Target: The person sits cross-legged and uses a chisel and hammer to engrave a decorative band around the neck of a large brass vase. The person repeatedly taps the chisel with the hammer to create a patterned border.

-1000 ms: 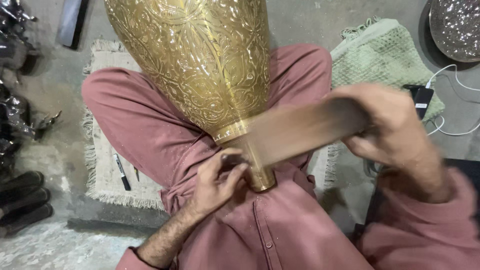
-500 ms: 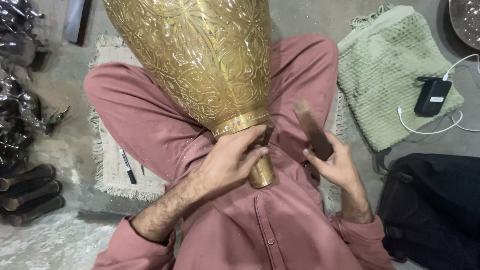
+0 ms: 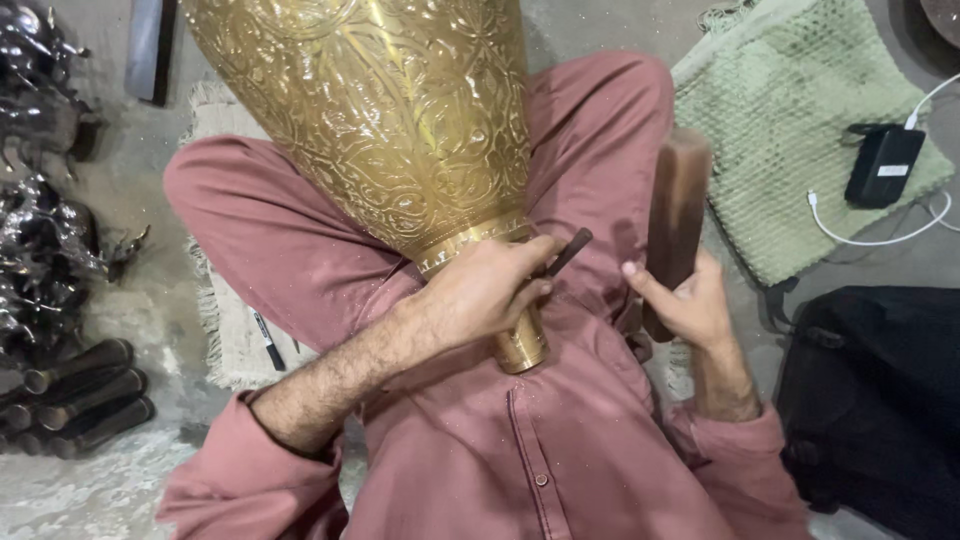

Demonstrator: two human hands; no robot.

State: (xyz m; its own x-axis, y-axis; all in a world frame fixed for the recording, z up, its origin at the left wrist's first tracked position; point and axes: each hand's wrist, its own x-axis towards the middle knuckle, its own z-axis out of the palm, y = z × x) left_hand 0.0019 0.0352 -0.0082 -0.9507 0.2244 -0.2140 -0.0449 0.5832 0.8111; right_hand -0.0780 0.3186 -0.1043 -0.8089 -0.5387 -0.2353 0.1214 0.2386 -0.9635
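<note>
Centre frame: engraved brass vase (image 3: pixel 390 130) across the lap. Left hand (image 3: pixel 485 290) fingers closed on a thin chisel (image 3: pixel 566 253), right hand (image 3: pixel 690 305) gripping a wooden mallet (image 3: pixel 676 215). Risky — off-line blow, skidding chisel, scarred pattern.

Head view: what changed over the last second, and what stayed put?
The right hand swung the wooden mallet from lying across the vase neck back to its right side, now upright. The left hand shifted its grip at the neck and now shows a thin chisel. The vase stayed on the lap.
</note>
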